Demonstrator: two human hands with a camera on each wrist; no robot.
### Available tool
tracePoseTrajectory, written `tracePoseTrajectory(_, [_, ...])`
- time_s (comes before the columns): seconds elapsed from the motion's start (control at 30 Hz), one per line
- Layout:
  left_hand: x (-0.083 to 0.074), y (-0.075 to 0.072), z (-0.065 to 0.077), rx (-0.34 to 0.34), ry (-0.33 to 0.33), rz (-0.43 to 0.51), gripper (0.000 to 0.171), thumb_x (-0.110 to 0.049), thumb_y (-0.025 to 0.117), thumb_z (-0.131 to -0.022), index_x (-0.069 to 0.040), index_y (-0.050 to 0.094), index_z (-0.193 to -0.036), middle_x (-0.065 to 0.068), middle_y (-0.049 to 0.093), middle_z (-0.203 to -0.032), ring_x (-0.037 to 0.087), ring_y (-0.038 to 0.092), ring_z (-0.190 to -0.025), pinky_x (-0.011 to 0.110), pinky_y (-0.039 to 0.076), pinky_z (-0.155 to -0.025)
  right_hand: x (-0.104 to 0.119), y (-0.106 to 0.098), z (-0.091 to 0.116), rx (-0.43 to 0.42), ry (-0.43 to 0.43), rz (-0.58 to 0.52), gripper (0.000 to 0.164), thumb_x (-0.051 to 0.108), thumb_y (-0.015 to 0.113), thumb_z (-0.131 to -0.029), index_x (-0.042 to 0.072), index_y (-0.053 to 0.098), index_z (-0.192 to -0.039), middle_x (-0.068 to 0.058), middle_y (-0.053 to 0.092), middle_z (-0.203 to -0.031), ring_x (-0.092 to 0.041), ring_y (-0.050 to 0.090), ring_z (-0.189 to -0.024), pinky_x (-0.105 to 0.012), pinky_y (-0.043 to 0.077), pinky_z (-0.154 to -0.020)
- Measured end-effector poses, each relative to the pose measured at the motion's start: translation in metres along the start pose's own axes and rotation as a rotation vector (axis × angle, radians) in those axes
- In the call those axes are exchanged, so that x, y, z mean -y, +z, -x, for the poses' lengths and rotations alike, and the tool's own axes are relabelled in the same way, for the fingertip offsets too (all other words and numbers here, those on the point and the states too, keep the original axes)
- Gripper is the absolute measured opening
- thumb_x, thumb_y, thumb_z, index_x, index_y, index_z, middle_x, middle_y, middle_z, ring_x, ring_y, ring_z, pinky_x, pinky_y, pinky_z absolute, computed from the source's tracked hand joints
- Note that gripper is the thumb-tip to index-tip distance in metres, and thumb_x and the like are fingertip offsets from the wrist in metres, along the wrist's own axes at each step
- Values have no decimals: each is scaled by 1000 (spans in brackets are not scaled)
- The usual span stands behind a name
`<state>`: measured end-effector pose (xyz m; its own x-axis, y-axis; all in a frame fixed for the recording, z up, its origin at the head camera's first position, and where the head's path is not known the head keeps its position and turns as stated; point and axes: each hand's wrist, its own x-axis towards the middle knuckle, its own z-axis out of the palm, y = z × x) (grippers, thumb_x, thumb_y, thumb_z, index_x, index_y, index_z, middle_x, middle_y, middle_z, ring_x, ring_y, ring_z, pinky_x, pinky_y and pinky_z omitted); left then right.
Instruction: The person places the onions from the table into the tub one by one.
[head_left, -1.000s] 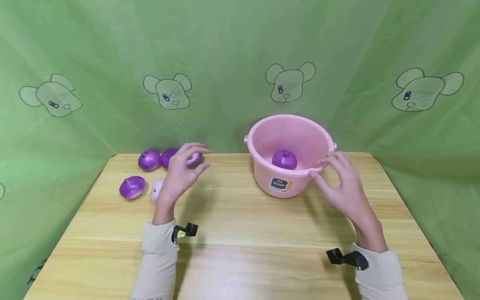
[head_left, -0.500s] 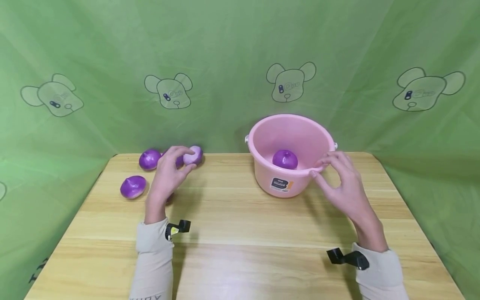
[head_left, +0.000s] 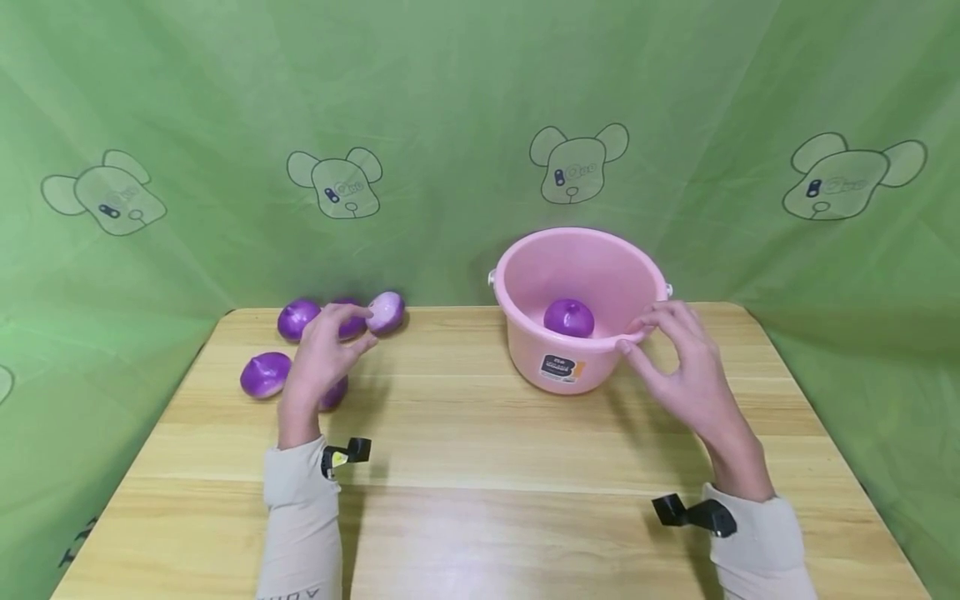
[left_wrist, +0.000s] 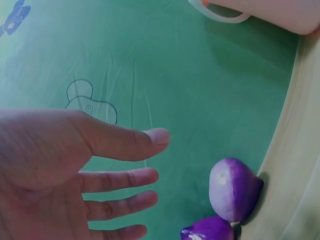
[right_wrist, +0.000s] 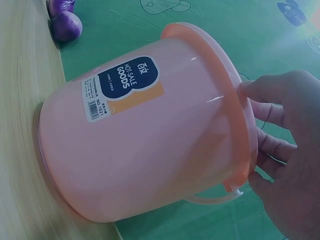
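Observation:
My left hand (head_left: 321, 362) hovers over the left side of the table with thumb and fingers spread and nothing between them. Below and around it lie several purple onions: one at the left (head_left: 266, 375), a partly covered onion (head_left: 335, 393) beside the wrist, and a back row with a pale-sided onion (head_left: 386, 313). That pale-sided onion (left_wrist: 234, 190) also shows beyond the fingers in the left wrist view. My right hand (head_left: 686, 367) pinches the rim of a pink bucket (head_left: 525, 346), thumb outside, fingers over the edge. One purple onion (head_left: 569, 318) sits inside the bucket.
The wooden table (head_left: 465, 450) has a green curtain (head_left: 450, 125) with bear-head drawings behind and beside it. A white handle (right_wrist: 215, 197) hangs at the bucket's side. Its front carries a label (right_wrist: 127, 85).
My left hand has drawn back to the left and slightly toward me, uncovering the pale-sided onion and part of the one by the wrist. The right hand and bucket stay in place.

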<state>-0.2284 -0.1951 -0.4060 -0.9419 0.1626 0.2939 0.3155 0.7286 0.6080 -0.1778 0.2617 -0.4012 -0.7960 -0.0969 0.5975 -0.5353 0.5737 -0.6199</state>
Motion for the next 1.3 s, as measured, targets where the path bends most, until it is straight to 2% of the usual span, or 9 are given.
tracePoseTrajectory(0.23, [10,-4,1,30,-43,-30,43,-11,77,-91,2,63,-129,22,61,-134,40,51,-130,59,37,-114,-1,0,-1,-3,-6,3,25,-3,82,-82,4,70,-103,-8,62,-114,-26,48,-123,-62,33,-114])
tracePoseTrajectory(0.47, [16,-6,2,63,-79,-42,45,-10,76,-92,3,61,-132,24,61,-133,42,53,-127,60,41,-111,-1,0,0,-5,-2,-3,25,-2,82,-82,4,70,-102,-8,62,-112,-25,48,-123,-63,33,-114])
tracePoseTrajectory(0.93, [29,-9,8,128,-221,-69,52,-16,72,-95,2,55,-140,27,53,-143,47,46,-134,64,36,-113,0,1,1,5,14,1,24,0,81,-83,4,70,-104,-9,62,-115,-29,47,-126,-65,29,-116])
tracePoseTrajectory(1.3, [38,-10,8,165,-257,-54,54,-15,71,-95,3,52,-143,28,50,-146,49,45,-135,64,35,-113,-1,1,0,-3,4,-13,24,-2,81,-83,4,70,-103,-9,62,-115,-31,47,-128,-63,29,-117])
